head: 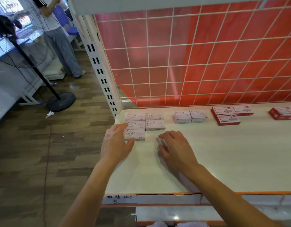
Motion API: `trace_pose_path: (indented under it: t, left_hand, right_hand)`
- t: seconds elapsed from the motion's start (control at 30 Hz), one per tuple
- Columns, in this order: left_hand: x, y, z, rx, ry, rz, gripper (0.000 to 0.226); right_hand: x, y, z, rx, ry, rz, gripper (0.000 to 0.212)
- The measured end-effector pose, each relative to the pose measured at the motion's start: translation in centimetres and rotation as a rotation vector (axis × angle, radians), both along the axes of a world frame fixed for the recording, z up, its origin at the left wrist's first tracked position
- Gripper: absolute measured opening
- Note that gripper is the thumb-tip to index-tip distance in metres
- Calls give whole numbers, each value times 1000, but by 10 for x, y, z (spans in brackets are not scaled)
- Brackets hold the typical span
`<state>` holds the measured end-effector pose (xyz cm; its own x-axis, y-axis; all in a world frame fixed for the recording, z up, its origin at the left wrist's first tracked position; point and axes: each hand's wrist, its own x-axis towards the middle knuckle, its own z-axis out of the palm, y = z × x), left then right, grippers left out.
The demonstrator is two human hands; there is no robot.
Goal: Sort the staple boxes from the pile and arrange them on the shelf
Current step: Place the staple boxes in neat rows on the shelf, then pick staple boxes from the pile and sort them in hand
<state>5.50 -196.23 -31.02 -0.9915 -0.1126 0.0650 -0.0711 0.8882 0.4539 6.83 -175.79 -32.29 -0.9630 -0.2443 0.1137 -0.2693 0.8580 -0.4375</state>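
This looks like a stationery shop: a white metal display shelf (207,153) with a slotted upright post (100,71), a white wire grid back panel (190,63), a handwritten label strip (141,198) on its near edge, and small pink-white staple boxes (135,116) in rows.

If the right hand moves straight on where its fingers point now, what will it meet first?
The right hand would probably meet the front staples box first; depth is unclear.

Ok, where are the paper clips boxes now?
In the head view, the paper clips boxes sit side by side near the back of the shelf, between the staples boxes on their left and the red boxes on their right.
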Motion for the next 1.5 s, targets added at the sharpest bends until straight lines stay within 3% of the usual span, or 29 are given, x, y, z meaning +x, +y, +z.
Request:
trace_pose_path:
  t: [0.17,0.4,0.77,1.1,1.5]
  left_hand:
    - [2,38,11,-58,132,-52,43]
    - [0,120,11,-138,139,-240,45]
    - [14,311,16,-155,109,-526,47]
    - [48,490,8,-153,122,-721,46]
    - [53,642,13,-174,129,-941,48]
  right_hand:
    - [4,19,4,-6,8,-68,37]
    - [11,73,11,17,38,-196,39]
    - [55,251,19,105,2,-390,43]
    - [107,418,12,45,35,-579,38]
    - [128,556,10,22,82,-793,41]
